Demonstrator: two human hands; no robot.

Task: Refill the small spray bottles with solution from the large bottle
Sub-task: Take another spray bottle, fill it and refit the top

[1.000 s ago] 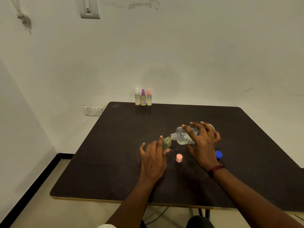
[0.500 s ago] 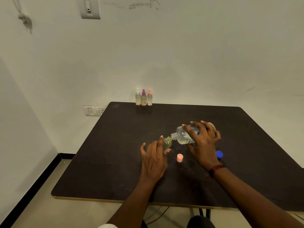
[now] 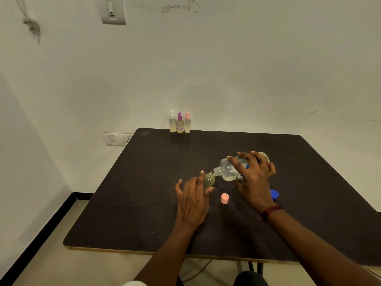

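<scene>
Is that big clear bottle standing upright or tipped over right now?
Tipped. The right hand holds the large bottle nearly on its side, neck at the mouth of the small bottle.

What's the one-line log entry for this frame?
right hand: grips large bottle, tilted, mouth at small bottle neck | left hand: holds small bottle | pink cap, blue cap: off, on table

Small bottle (image 3: 209, 180): lower body hidden behind my left hand (image 3: 192, 201).
Large bottle (image 3: 228, 170): label mostly covered by my right hand (image 3: 252, 182), print unreadable.
Blue cap (image 3: 275, 194): partly hidden behind that hand.
Counter (image 3: 144, 182): right side cut off by the frame edge.
</scene>
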